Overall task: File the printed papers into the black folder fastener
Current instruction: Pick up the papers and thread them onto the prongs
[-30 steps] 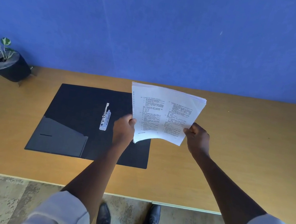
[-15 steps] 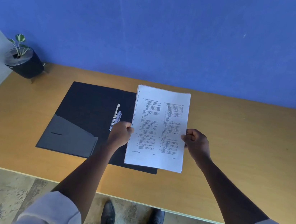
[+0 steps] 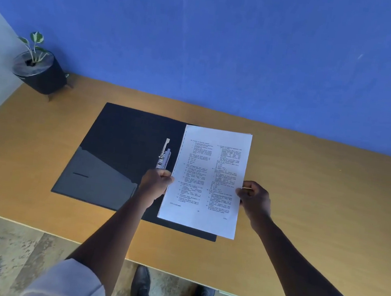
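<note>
Gripping the papers by both side edges, left hand and right hand cover the folder's right half; the metal fastener lies just beyond the left grip, a potted plant far left on the desk.

Blue wall behind a wooden desk; mottled floor below.

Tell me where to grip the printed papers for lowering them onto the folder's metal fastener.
Grip the printed papers at mid-height on both long edges, left hand from the left, right hand from the right. The tall stack stays flat that way, its left margin nearest the fastener.
</note>
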Available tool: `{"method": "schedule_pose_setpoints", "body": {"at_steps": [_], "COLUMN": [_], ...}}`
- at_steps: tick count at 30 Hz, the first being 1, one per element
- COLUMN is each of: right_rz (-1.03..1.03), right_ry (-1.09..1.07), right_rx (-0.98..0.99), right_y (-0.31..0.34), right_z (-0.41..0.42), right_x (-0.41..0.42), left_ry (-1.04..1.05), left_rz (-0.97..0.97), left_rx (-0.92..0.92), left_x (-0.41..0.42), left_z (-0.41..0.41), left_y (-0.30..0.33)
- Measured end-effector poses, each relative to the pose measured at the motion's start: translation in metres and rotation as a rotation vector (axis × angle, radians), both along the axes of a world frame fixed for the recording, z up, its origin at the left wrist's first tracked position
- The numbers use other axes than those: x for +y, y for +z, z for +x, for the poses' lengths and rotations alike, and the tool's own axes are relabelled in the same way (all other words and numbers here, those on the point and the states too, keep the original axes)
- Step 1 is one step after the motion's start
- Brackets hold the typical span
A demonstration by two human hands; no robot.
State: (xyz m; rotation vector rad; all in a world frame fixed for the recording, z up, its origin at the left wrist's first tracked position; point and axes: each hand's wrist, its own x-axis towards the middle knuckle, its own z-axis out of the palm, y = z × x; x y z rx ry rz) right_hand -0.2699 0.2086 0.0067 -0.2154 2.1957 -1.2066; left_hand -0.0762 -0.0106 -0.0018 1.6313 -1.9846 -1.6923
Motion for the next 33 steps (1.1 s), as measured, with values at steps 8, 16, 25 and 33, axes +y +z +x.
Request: {"method": "schedule_pose_setpoints", "body": {"at_steps": [8, 16, 25, 33], "right_rz": [0.015, 0.003, 0.018, 0.03], "right_ry": [0.008, 0.002, 0.009, 0.011], "right_rx": [-0.043, -0.064, -0.066, -0.063], "right_y": [-0.011, -0.019, -0.026, -0.028], "right_z": [0.007, 0.011, 0.016, 0.021], "right_x": [-0.017, -0.03, -0.039, -0.042], "left_ry": [0.061, 0.07, 0.008, -0.04], "left_rz": [-0.045, -0.126, -0.236, -0.312], "left_rx": [-0.031, -0.067, -0.099, -0.142], "left_x": [-0.004, -0.011, -0.016, -0.018], "left_z": [0.013, 0.017, 0.019, 0.021], "left_y": [-0.011, -0.014, -0.013, -0.01]}}
